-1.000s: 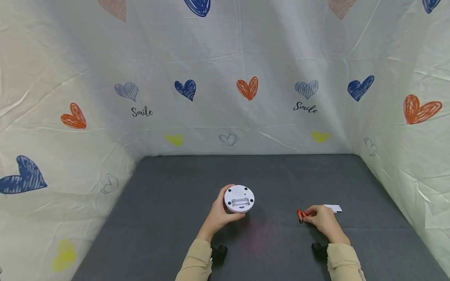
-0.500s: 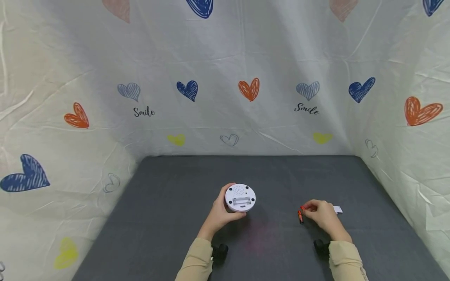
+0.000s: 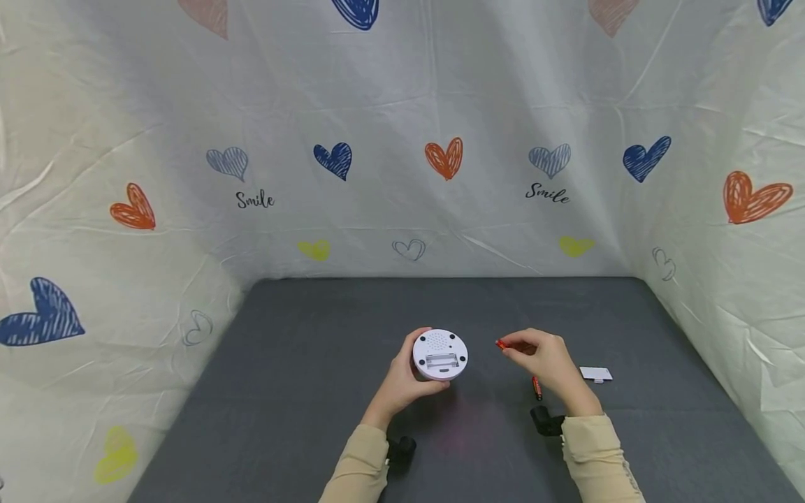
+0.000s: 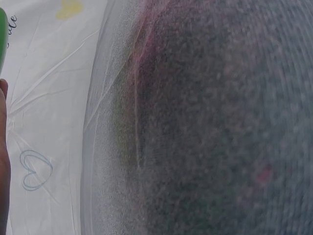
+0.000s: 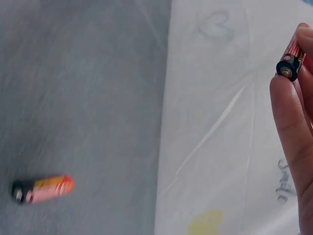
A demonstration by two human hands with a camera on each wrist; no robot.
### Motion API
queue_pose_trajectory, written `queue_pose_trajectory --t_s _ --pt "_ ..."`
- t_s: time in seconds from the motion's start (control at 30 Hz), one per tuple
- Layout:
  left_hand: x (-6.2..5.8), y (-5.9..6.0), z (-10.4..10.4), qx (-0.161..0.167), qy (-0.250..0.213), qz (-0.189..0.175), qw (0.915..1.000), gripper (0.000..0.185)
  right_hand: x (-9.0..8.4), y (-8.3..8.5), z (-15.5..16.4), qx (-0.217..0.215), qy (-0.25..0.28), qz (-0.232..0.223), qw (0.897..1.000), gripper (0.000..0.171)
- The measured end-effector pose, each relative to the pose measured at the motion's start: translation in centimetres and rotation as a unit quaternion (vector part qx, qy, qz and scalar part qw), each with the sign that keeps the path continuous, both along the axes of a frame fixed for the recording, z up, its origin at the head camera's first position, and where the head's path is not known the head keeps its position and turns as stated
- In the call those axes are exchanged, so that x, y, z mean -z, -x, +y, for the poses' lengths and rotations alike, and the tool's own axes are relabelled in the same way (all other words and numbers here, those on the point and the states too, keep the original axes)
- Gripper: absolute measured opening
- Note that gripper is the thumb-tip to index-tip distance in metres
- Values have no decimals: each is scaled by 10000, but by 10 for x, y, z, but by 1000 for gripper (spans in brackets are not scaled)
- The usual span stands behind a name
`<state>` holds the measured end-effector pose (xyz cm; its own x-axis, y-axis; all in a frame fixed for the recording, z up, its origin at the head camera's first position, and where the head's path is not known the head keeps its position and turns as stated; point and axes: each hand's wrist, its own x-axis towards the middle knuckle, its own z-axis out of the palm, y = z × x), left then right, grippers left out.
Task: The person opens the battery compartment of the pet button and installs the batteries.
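My left hand (image 3: pixel 402 383) grips a white round device (image 3: pixel 438 340) by its side, fingers behind and thumb along the lower edge. Its underside faces me, showing small dark feet, a dotted speaker grille and an uncovered battery slot (image 3: pixel 442 360). In the left wrist view only a green curved edge (image 4: pixel 2 36) and a sliver of the hand show. To the right, my right hand (image 3: pixel 547 358) pinches a red and black battery (image 5: pixel 292 58) between thumb and fingertips, raised over the table. A second battery (image 3: pixel 537 388) lies below that hand on the cloth.
A small white battery cover (image 3: pixel 595 374) with a tab lies to the right of the right hand. Dark grey cloth (image 3: pixel 327 314) covers the table. White curtains (image 3: pixel 377 209) printed with hearts stand at the back and both sides.
My right hand has lifted one battery off the table and carried it left and up toward the device. The cover is now fully in sight. The left hand and device have shifted slightly right.
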<state>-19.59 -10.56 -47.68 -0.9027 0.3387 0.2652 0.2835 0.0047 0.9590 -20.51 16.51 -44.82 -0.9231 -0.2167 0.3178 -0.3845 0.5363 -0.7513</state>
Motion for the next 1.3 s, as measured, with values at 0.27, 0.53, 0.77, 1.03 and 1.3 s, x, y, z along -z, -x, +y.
queue_pose_trajectory --t_s 0.27,0.53,0.77,1.03,1.3 --pt "1 0 4 34 41 17 10000 90 -7 3 -26 -588 334 179 9975 17" --pt "0 0 8 147 109 28 9998 90 -13 3 -43 -1104 227 309 9931 17" --pt "-1 0 9 233 73 15 9997 89 -18 3 -54 -1383 87 439 9894 17" --pt "0 0 9 307 128 48 9994 90 -20 2 -62 -1646 -397 579 9839 13" --pt "-1 -1 10 351 221 90 9991 88 -22 -1 -65 -1705 -1141 915 9744 13"
